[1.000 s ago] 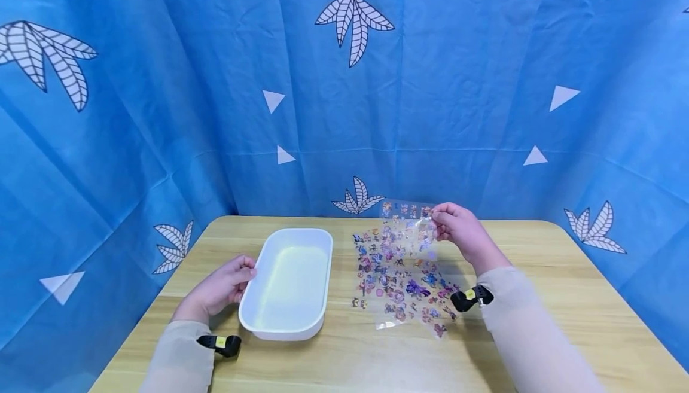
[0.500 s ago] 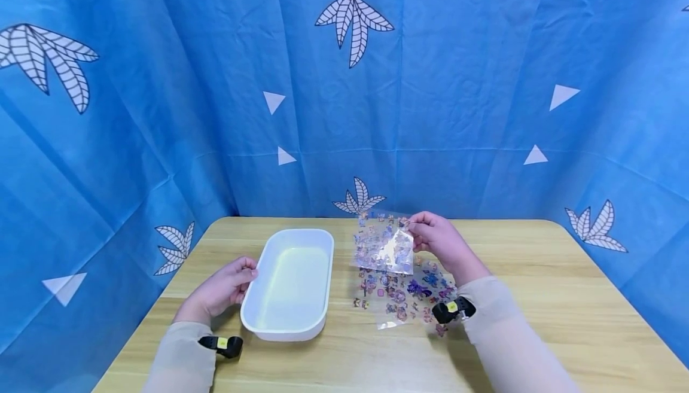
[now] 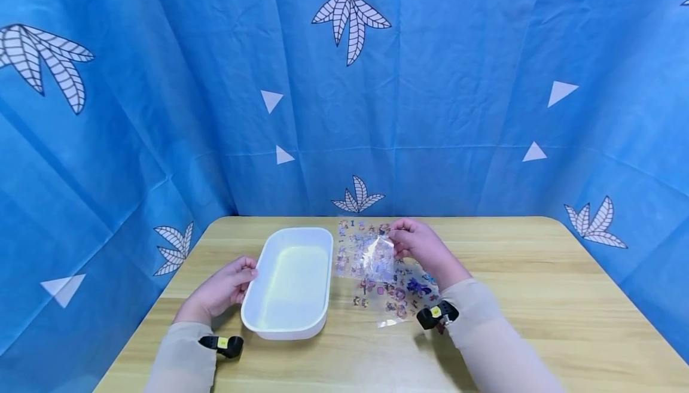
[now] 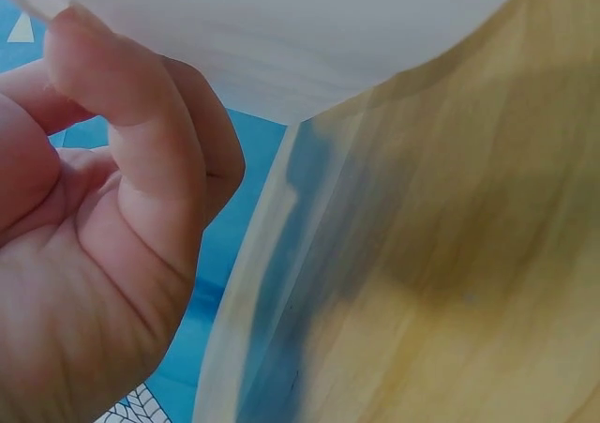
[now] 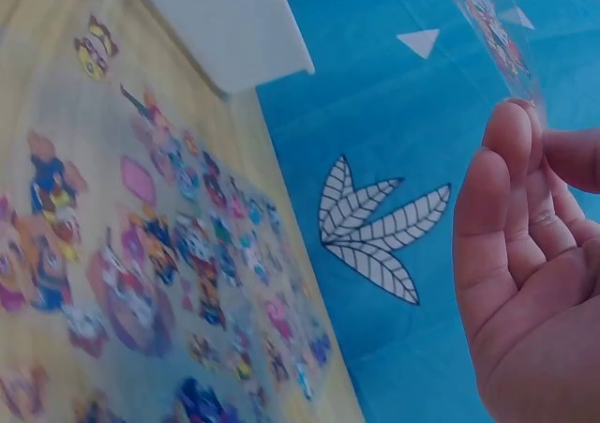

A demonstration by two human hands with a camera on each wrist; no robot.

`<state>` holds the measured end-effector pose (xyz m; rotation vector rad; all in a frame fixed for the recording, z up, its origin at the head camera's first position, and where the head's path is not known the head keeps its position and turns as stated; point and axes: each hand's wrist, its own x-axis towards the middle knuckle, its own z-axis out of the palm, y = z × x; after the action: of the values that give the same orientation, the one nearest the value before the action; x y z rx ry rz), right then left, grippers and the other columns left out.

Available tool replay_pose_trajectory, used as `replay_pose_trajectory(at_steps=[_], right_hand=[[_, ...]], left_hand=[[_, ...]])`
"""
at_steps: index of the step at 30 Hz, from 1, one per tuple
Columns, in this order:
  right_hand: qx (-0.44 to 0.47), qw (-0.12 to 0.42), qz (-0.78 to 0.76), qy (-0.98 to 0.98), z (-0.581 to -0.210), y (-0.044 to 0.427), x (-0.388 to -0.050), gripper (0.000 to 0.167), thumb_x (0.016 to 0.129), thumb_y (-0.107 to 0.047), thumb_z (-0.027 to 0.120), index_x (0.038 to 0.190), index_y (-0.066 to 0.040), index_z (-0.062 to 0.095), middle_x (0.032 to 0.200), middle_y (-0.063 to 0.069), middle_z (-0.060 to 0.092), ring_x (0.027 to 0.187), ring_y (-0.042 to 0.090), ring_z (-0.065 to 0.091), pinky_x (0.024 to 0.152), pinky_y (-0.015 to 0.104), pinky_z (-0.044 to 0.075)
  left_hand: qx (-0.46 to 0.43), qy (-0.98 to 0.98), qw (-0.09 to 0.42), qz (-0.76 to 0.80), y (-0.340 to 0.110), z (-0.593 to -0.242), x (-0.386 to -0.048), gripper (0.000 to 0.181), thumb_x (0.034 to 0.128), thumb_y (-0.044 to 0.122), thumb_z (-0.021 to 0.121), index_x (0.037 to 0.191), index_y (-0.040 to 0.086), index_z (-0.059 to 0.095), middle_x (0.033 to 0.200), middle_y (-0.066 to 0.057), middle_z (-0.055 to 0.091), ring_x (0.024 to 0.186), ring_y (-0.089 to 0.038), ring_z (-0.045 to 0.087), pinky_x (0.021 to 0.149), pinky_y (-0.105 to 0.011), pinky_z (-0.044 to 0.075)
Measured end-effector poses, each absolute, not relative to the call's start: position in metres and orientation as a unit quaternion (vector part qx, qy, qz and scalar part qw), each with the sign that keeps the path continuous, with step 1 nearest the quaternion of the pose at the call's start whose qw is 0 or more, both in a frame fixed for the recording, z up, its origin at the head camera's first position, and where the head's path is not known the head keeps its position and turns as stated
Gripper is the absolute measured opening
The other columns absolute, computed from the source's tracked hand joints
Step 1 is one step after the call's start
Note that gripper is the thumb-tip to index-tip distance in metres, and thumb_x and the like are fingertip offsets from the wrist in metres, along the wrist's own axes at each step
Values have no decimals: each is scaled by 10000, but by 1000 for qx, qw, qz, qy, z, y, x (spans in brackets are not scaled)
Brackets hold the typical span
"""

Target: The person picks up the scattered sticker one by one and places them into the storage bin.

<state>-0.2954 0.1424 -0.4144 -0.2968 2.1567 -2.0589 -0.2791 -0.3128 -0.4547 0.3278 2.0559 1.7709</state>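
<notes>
A white rectangular tub (image 3: 289,285) with rounded corners stands left of centre; its side (image 4: 281,57) fills the top of the left wrist view. The left hand (image 3: 223,288) pinches the tub's left rim. Between thumb and fingers, the right hand (image 3: 422,248) holds a clear sheet of small colourful stickers (image 3: 357,255) by its upper right corner, raised just right of the tub. Beneath and behind it, more clear sticker sheets (image 3: 398,303) lie overlapping on the table, partly hidden by the right hand and wrist. Their colourful figures (image 5: 141,292) show large in the right wrist view.
The wooden table (image 3: 554,297) reaches out to both sides. A blue curtain (image 3: 452,100) with white leaves and triangles hangs behind and beside it. Black wrist cameras sit on both sleeves.
My right hand has moved left and slightly down, carrying the clear sheet from above the other sheets to beside the tub. The left hand and the tub have stayed nearly still.
</notes>
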Motion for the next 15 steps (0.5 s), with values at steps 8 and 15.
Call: replay_pose_trajectory(at_steps=[8,15], right_hand=[[-102,93,-693,708,-424,119,-296,154,1012,-99,561,1116,11,586,961,122,619,757,207,626,746,375,570],[-113,124,-699,695,-430,97,-295,139,1031,-115,530,1115,-14,573,946,135,628,778,237,636,749,380,560]], left_hand=[[117,737,202,634,-314,-454,-279,209,1078,165,477,1158,-12,401,899,-91,579,703,-164,560,597,-277,516],[123,742,199,629,-313,-453,-278,212,1083,172,469,1167,-10,400,896,-83,577,696,-157,548,591,-268,503]])
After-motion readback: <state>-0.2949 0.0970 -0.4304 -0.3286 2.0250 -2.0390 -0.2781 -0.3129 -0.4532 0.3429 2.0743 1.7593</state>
